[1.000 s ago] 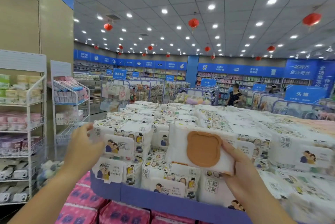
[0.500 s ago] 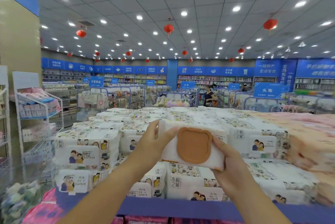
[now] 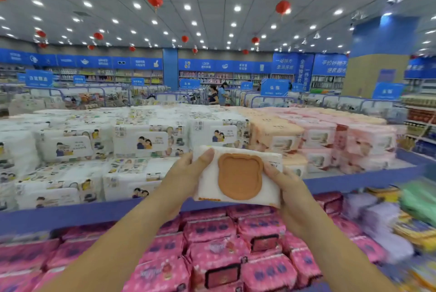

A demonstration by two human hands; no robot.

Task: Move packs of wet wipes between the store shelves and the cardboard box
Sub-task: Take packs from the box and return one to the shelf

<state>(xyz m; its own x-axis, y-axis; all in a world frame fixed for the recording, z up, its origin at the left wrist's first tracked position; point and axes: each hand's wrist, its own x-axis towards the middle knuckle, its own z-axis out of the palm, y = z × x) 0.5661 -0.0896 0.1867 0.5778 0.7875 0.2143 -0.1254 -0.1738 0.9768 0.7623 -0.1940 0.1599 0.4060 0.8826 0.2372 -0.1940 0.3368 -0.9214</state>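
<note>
Both hands are on one soft white wet-wipes pack with a brown bear-shaped plastic lid [image 3: 238, 177]: left hand [image 3: 186, 174] grips its left edge, right hand [image 3: 286, 185] its right. It's held up in the air, over the blue shelf edge [image 3: 94, 213] and the pink packs [image 3: 212, 244] below.

White wipes pack [image 3: 238, 177] (brown bear-shaped lid), gripped by left hand [image 3: 186, 174] and right hand [image 3: 286, 187], above pink packs [image 3: 212, 251]

- fingers of left grip [image 3: 186, 173] and right grip [image 3: 289, 189] hidden behind the pack [image 3: 207, 187].
- right-edge goods [image 3: 418, 206] blurred, kind unclear.
- blue signs [image 3: 331, 66]: print too small to read.
</note>
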